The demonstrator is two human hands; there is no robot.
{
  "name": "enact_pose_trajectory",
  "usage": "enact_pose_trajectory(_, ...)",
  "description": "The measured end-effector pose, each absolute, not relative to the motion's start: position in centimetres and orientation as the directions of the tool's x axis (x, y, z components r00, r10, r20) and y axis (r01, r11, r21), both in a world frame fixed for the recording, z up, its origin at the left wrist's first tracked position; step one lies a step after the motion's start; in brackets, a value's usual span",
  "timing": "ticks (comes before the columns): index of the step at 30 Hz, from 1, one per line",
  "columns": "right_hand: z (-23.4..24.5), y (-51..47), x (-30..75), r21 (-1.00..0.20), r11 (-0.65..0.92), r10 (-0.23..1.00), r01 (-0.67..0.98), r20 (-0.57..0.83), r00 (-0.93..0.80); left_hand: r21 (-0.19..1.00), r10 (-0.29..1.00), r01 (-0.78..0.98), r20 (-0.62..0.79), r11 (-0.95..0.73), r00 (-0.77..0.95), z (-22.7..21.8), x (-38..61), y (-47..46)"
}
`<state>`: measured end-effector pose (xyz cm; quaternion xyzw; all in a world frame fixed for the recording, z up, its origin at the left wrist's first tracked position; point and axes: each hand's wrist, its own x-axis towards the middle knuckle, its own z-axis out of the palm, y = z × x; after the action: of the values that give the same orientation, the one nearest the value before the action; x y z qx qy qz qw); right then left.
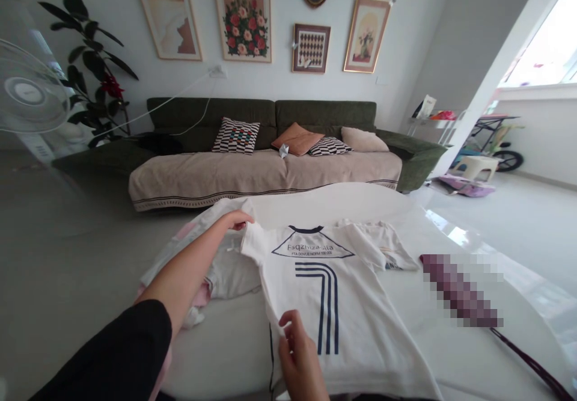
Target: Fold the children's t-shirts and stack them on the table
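A white jersey (306,305) lies spread on the white table (360,193), its dark collar at the far end. It bears a dark striped number 7 and lettering above it. My left hand (238,219) reaches forward and is closed on the jersey's left sleeve. Nearer to me, my right hand (297,350) is curled, thumb and fingers pinching the left side edge of the jersey. Beside my left arm lies a heap of light grey and pink clothes (234,269). Another folded white garment (387,241) sits partly beneath the jersey's right sleeve.
A long purple thing (460,290), pixelated, with a dark strap lies on the table's right. Beyond the table stands a green sofa (324,112) with cushions and a beige cover. A fan (27,91) stands at the left, near a plant (92,64).
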<state>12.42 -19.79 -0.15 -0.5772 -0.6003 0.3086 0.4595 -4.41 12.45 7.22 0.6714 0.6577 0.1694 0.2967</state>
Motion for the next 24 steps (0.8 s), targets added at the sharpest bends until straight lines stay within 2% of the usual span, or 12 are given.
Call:
enact_pose_trajectory(4,-2.1,-20.2,16.1,-0.903,0.148,0.952,0.403,0.241,0.189,0.667,0.952,0.745,-0.239,0.018,0.192,7.1,2.0,13.5)
enact_pose_trajectory(8,-4.5,-20.7,18.4,-0.871,0.111,0.923,0.478,0.269,0.275,0.721,0.946,0.685,-0.144,-0.102,0.292,4.8,10.2,12.8)
enact_pose_trajectory(11,-6.0,-21.3,18.8,-0.846,0.121,0.907,0.519,0.307,0.289,0.714,0.942,0.664,-0.019,-0.221,0.335,2.7,13.0,11.3)
enact_pose_trajectory(14,-6.6,-21.7,18.6,-0.839,0.112,0.913,0.533,0.299,0.278,0.667,0.944,0.679,0.122,-0.306,0.307,1.5,11.9,10.5)
enact_pose_trajectory(16,-6.5,-21.7,18.4,-0.838,0.102,0.921,0.536,0.283,0.268,0.626,0.949,0.715,0.165,-0.310,0.267,1.1,9.8,10.6)
enact_pose_trajectory(24,-6.6,-21.9,17.9,-0.828,0.098,0.917,0.552,0.290,0.272,0.491,0.953,0.820,0.083,-0.295,0.293,0.6,4.6,12.2)
